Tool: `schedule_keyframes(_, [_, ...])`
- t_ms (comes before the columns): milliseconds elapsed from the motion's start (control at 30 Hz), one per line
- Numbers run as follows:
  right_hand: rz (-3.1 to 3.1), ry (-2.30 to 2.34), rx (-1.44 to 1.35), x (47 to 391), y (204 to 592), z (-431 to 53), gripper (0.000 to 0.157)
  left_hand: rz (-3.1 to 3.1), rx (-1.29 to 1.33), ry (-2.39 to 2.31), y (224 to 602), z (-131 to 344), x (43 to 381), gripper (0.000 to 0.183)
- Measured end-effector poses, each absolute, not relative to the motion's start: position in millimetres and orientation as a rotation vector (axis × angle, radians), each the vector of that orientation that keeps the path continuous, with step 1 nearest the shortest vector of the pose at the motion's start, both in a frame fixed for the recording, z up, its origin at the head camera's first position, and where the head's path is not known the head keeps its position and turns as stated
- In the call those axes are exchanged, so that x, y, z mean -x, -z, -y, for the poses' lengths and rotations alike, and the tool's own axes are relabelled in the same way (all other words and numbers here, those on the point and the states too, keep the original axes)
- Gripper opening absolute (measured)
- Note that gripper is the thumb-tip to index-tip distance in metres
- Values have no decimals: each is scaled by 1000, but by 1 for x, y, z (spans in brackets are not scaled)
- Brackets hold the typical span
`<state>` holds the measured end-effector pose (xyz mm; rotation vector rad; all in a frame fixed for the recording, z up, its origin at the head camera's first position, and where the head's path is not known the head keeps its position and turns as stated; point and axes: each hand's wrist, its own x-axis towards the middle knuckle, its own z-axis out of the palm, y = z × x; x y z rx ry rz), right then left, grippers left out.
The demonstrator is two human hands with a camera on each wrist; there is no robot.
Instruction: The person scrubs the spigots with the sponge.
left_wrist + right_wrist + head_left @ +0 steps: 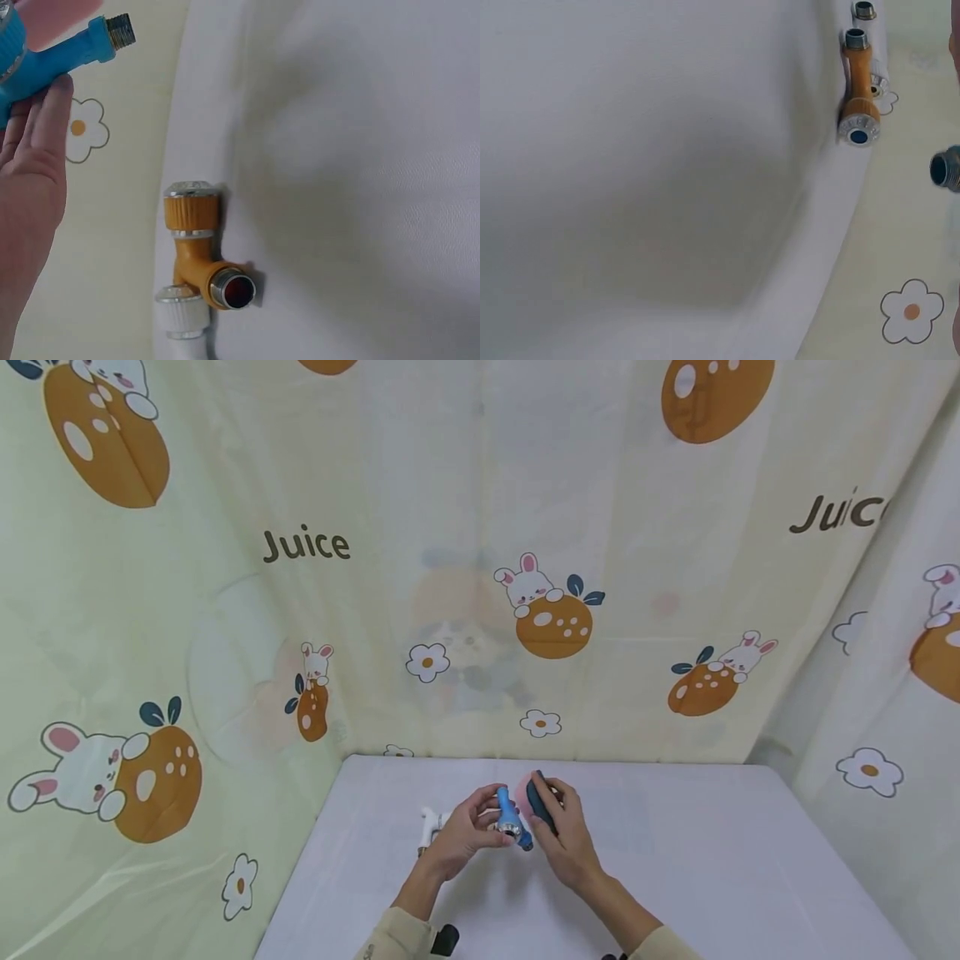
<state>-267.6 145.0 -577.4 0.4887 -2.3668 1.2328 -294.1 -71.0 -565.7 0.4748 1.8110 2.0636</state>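
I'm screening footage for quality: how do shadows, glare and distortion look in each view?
Head: even light, faint shadow on the table near the left hand and right hand; left wrist: diffuse table shadows, small glints on the orange fitting; right wrist: broad, soft-edged shadow, table edge looking bowed, perhaps lens distortion.

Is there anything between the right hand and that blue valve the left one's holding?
Yes: the pink-and-dark pad gripped in the right hand sits between that hand and the blue valve, pink side toward the valve.
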Motion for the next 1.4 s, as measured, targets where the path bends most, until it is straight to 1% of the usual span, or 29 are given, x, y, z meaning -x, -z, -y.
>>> schedule_keyframes(233, [2296, -1140, -589, 263, 575, -139, 60, -1891, -484, -2069, 566, 71, 297, 92])
schedule_keyframes(467, [2213, -1030, -703, 262, 575, -136, 59, -1876, -450, -2140, 568, 66, 299, 88])
schedule_keyframes(700, [2214, -995, -732, 260, 578, -136, 57, -1910, -475, -2147, 568, 64, 298, 87])
schedule_keyframes(1033, [2209, -980, -678, 262, 581, -135, 56, -2071, -569, -2065, 558, 58, 298, 90])
schedule_keyframes(1200, [2229, -1008, -612, 263, 578, -132, 53, -2132, -570, -2024, 551, 56, 295, 89])
schedule_keyframes(1400, [2256, -1064, -527, 266, 576, -129, 50, -2176, -600, -1980, 552, 54, 293, 89])
